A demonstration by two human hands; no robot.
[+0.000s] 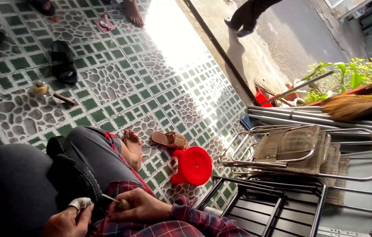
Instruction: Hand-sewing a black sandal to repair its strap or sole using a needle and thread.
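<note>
Here your right hand (140, 206) is clamped on a small wooden-handled awl (116, 201), its thin metal tip pointing toward your left hand (67, 221). That hand's fingers pinch a bandaged thumb (80, 203) over dark fabric (74, 180) just beyond. The awl looks light, stiff and sharp; grip its handle.

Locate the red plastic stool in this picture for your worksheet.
In the head view, the red plastic stool lies tipped on the tiled floor, right of centre, just below a brown sandal and left of the folded metal chairs.

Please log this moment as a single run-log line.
left hand: pinches small pale piece | right hand: grips thin tool | setting: lap, tiled floor | nearby: red stool, brown sandal
</note>
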